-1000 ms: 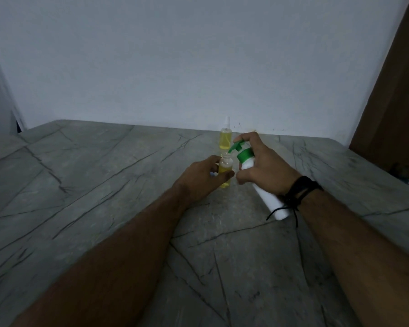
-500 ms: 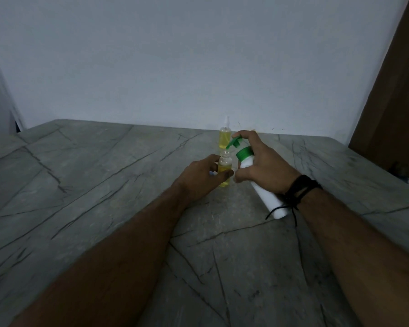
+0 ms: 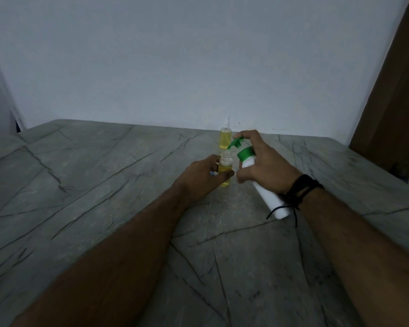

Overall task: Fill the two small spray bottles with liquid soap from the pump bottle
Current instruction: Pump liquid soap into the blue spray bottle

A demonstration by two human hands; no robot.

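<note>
My left hand (image 3: 202, 177) grips a small clear spray bottle (image 3: 225, 169) that stands uncapped on the grey stone table (image 3: 104, 185), partly filled with yellow liquid. My right hand (image 3: 263, 165) holds the white pump bottle (image 3: 265, 191) tilted, its base off to the lower right. A finger rests on the green pump head (image 3: 236, 142), and the nozzle tip sits right above the small bottle's open neck. Behind them stands a second small spray bottle (image 3: 225, 138), capped with its sprayer and nearly full of yellow liquid.
A pale wall rises just behind the table's far edge. A brown wooden panel (image 3: 397, 102) stands at the right. A black cord bracelet (image 3: 298, 190) circles my right wrist, its loose end hanging over the pump bottle.
The pump head has risen slightly, with the finger still on it. Both hands and both small bottles stay where they were.
</note>
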